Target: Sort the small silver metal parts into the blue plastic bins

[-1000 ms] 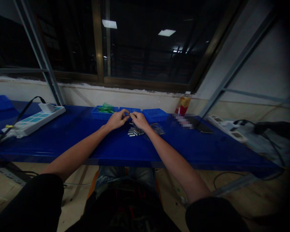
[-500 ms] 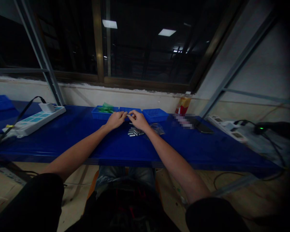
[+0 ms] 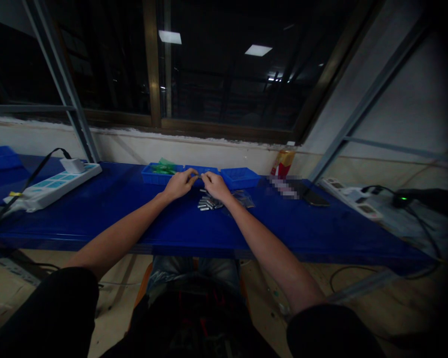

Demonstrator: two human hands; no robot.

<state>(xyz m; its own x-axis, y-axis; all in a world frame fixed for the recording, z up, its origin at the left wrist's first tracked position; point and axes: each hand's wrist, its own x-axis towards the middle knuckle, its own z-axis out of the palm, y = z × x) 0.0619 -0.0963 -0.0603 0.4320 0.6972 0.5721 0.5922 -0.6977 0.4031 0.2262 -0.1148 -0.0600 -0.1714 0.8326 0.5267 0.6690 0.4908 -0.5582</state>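
Observation:
My left hand (image 3: pixel 179 184) and my right hand (image 3: pixel 215 185) meet fingertip to fingertip over the blue table (image 3: pixel 194 228). Pinched between them is a small metal piece (image 3: pixel 199 176), too small and dim for its kind to show. Just below my right hand lies a pile of short silvery metal cylinders (image 3: pixel 208 203). A clear plastic bag (image 3: pixel 245 199) rests to the right of the pile, partly behind my right wrist. Behind my hands stand a blue tray (image 3: pixel 147 175) with green plastic in it, a middle blue tray (image 3: pixel 209 169) and a right blue tray (image 3: pixel 242 177).
A white power strip (image 3: pixel 56 186) with a plugged-in adapter lies on the left. At the back right are a red and yellow packet (image 3: pixel 283 163) and a dark phone (image 3: pixel 315 199). Another power strip (image 3: pixel 351 199) with cables is at the right edge, beneath grey metal posts.
My fingers shift slightly around the small metal piece; the left fingers closed in half a second ago and are rounded again now. Arms, pile and trays stay in place.

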